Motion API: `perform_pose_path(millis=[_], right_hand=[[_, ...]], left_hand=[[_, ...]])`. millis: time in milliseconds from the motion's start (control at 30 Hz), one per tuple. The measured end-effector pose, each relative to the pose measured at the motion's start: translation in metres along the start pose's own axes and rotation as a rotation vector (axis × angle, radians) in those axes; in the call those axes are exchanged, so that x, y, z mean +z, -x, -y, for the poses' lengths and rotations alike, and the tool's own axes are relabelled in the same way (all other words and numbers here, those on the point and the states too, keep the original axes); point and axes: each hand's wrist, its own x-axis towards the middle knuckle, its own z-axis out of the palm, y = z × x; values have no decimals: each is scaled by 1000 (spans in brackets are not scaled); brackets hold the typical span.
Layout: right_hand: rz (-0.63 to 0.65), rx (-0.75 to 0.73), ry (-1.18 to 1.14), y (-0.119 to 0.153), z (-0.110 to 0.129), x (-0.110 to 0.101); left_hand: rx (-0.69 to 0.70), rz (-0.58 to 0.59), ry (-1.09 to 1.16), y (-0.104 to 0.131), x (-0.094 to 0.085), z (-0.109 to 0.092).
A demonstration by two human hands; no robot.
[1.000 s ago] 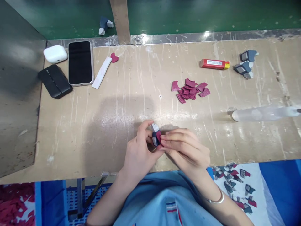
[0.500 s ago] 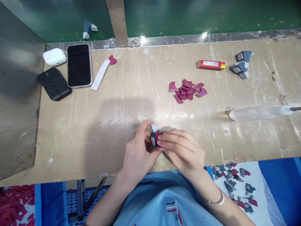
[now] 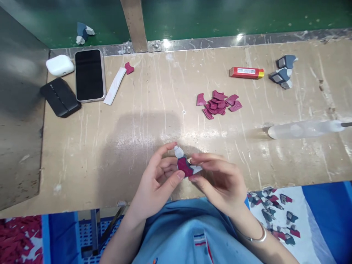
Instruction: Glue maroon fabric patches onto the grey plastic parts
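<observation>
A small plastic part (image 3: 184, 167), navy with a maroon plate on its face and pale grey ends, is held over the near side of the bench. My left hand (image 3: 156, 179) grips it, thumb on the maroon face and index finger at the upper grey end. At its other grey end, my right hand (image 3: 220, 176) has thumb and forefingers apart around the part; the thumb appears to touch its lower edge. Beyond the hands lies a pile of loose maroon plates (image 3: 217, 104). Two navy-and-grey parts (image 3: 283, 71) rest at the back right.
A red lighter (image 3: 246, 72) and a clear bottle (image 3: 305, 129) lie on the right. On the left are a phone (image 3: 90, 75), a white case (image 3: 59, 65), a black device (image 3: 61, 97) and a white strip (image 3: 114, 86). Bins with maroon pieces (image 3: 20, 238) and assembled parts (image 3: 275, 212) flank my lap.
The part has been turned so its maroon face now shows upward. My right fingers have lifted off that face and spread; my left thumb has moved onto it. The view has shifted slightly.
</observation>
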Motion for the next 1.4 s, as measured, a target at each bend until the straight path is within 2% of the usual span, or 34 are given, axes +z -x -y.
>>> perform_pose_path(millis=[100,267,467,567,633,700,767,900,1000,1167,1400], right_hand=[[-31,52,-91,1,-1,3],[-43,30,-85,-2,0,4],[0,-6,-61,2,-1,3],[2,105,-90,7,-2,1],[10,203,-105,8,-3,-1],[44,237,-82,6,-2,-3],[54,233,-79,4,0,-4],[-9,279,-234,1,2,-3],[-49,317,-271,4,2,0],[-16,335,-272,5,1,2],[-96,223,-222,3,0,4]], left_hand=[[-6,-6,-15,0,0,1],[-29,21,-97,0,1,-1],[97,-35,-125,1,6,3],[201,-69,-340,5,7,3],[298,-43,-557,7,8,0],[372,-14,-704,10,9,-3],[361,-53,-691,11,10,-5],[275,-178,-511,10,11,-3],[321,-189,-501,7,11,-1],[439,-212,-560,4,14,0],[469,-198,-569,6,16,-2]])
